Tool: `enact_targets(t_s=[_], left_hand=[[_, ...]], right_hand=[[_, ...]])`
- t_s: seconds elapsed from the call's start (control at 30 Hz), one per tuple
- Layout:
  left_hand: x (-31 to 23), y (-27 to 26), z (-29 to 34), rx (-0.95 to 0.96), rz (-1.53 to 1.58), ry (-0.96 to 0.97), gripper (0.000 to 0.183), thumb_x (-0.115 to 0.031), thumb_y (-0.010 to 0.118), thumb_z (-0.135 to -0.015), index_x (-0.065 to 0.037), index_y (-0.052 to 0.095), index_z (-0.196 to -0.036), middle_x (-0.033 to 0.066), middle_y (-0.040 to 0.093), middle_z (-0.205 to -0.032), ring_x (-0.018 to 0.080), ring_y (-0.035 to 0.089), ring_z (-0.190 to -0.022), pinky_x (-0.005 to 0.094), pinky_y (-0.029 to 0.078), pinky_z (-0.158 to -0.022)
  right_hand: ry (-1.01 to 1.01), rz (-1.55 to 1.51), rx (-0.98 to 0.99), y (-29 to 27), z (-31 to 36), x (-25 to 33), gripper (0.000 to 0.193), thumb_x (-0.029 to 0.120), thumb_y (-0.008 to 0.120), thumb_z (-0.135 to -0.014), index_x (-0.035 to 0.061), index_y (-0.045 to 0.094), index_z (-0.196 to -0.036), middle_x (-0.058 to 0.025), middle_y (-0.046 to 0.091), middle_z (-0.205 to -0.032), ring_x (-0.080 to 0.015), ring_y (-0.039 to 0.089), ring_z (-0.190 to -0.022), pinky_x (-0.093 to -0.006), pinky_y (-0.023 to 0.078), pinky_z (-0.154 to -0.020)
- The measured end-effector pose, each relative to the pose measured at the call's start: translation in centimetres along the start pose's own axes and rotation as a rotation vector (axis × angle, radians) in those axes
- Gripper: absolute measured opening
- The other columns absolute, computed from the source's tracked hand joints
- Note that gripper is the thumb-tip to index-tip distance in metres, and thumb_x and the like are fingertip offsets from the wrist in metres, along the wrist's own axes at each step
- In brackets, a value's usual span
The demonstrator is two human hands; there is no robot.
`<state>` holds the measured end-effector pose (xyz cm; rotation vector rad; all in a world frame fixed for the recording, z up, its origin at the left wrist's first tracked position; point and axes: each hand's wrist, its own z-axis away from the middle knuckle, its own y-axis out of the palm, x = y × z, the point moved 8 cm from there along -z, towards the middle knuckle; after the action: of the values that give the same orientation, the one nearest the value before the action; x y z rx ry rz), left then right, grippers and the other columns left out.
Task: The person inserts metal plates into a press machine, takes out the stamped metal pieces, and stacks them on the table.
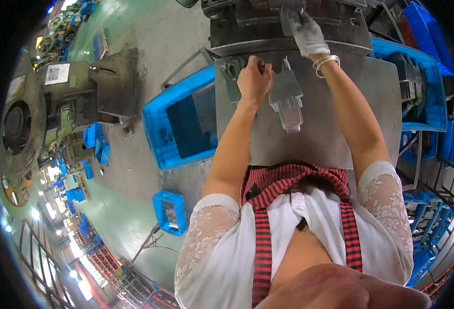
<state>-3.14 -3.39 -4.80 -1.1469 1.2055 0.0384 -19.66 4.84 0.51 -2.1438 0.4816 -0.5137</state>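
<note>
My bare left hand [255, 81] is closed over the steel table [330, 139], its fingers curled round something small and dark that I cannot make out. Flat stamped metal parts lie beside it: one part [287, 98] with a long narrow end pointing towards me, another part [230, 77] to the left, partly covered by the hand. Reaching past the table's far edge, my right hand [309, 37] wears a pale grey-stained glove. It grips a flat grey metal piece [287, 21] at the dark press tooling [242, 38]; the fingertips are partly hidden.
Left of the table stands a blue crate [160, 147] with dark flat sheets inside. At the right, another blue crate [435, 92] holds stacked metal parts. A smaller blue crate [169, 213] stands on the lower left. Further left is a large machine [72, 98].
</note>
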Motion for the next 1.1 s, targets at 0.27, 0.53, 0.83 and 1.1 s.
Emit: enact_targets(t_s=[0.27,0.53,0.83,1.1], left_hand=[[2.5,3.8,3.3,0.029,0.492,-0.166,0.069,-0.028,0.063,-0.072,0.002,0.027,-0.123,0.0204,0.036,-0.121,0.0303,0.036,-0.113,0.0325,0.031,-0.091],[3.3,-5.8,1.8,-0.082,-0.302,-0.13,0.079,-0.033,0.065,-0.067,0.005,0.025,-0.123,0.0227,0.032,-0.125,0.0347,0.03,-0.117,0.0385,0.028,-0.096],[9.4,-9.2,0.8,-0.149,-0.109,-0.235,0.042,-0.027,0.067,-0.066,0.002,0.048,-0.091,0.022,0.056,-0.082,0.0344,0.055,-0.08,0.0375,0.044,-0.069],[-1.2,-4.4,-0.8,-0.099,0.573,-0.16,0.043,-0.024,0.062,-0.073,0.002,0.042,-0.1,0.014,0.052,-0.088,0.0204,0.05,-0.082,0.0332,0.041,-0.072]], right_hand=[[0.261,-0.246,0.813,-1.7,14.3,4.4,0.029,0.036,0.045,-0.081,0.0111,0.06,-0.089,-0.0119,0.061,-0.075,-0.0306,0.059,-0.068,-0.0358,0.047,-0.061],[0.711,-1.5,0.612,1.1,19.1,0.1,0.032,0.008,0.056,-0.074,0.0015,0.053,-0.105,-0.0092,0.058,-0.103,-0.0179,0.054,-0.093,-0.0263,0.041,-0.082],[0.57,-1.082,0.349,5.3,15.9,-2.2,0.031,0.004,0.048,-0.083,-0.0012,0.047,-0.113,-0.0108,0.055,-0.105,-0.0159,0.052,-0.096,-0.0235,0.039,-0.085],[0.81,-1.345,0.579,3.7,13.4,3.0,0.033,0.01,0.043,-0.085,-0.0009,0.043,-0.117,-0.0108,0.052,-0.11,-0.0148,0.05,-0.099,-0.0267,0.038,-0.086]])
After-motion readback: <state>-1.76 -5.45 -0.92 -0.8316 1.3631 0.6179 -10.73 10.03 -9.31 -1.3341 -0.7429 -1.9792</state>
